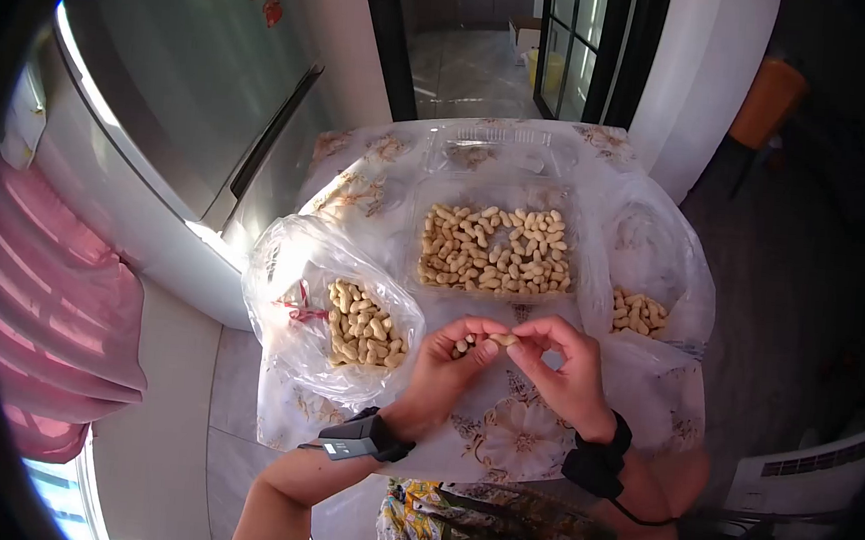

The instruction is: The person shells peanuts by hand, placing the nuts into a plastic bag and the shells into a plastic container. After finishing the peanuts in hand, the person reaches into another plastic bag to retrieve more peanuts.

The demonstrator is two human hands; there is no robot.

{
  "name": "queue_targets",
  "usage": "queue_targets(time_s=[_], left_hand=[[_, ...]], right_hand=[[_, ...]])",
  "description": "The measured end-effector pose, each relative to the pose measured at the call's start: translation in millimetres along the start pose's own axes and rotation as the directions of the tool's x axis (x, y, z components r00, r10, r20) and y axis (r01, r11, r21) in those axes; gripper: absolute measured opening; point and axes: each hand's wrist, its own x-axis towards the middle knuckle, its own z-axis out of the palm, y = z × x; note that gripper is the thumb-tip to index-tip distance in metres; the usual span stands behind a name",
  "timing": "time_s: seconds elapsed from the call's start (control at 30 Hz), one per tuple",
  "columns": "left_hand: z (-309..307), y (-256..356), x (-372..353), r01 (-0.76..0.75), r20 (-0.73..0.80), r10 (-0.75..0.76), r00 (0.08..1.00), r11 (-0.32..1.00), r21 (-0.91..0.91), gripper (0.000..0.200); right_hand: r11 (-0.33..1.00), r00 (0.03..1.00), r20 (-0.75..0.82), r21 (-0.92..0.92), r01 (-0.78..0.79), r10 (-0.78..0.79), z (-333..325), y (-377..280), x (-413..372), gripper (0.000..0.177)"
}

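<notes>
With left hand [443, 363] and right hand [564, 368] both pinching one peanut [501, 340] above the surface's [526, 445] near edge, faces a heaped tray [416, 241], a part-filled left-edge bag [283, 260] and right-edge bag [660, 248].

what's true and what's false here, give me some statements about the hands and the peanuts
1. The left hand and right hand pinch one peanut between their fingers. True.
2. The clear plastic tray is empty. False: it is full of peanuts.
3. A plastic bag holding peanuts lies left of the hands. True.
4. The hands reach into the tray. False: they are on the near side of it, over the floral tablecloth.
5. Both wrists are bare. False: each wears a dark band.
</notes>
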Motion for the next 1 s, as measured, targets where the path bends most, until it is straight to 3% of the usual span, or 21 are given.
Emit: queue_targets(time_s=[0.37,1.0], left_hand=[[1.7,0.2,1.8,0.073,-0.024,-0.074,0.997,0.997,-0.026,0.018],[2.7,-0.9,2.0,0.022,0.002,-0.022,1.000,0.996,-0.085,0.014]], right_hand=[[1.000,1.000,-0.022,0.006,0.005,-0.005,0.6,1.9,-0.3,0.018],[1.000,1.000,-0.001,-0.014,0.024,-0.024,-0.4,-1.1,0.3,0.018]])
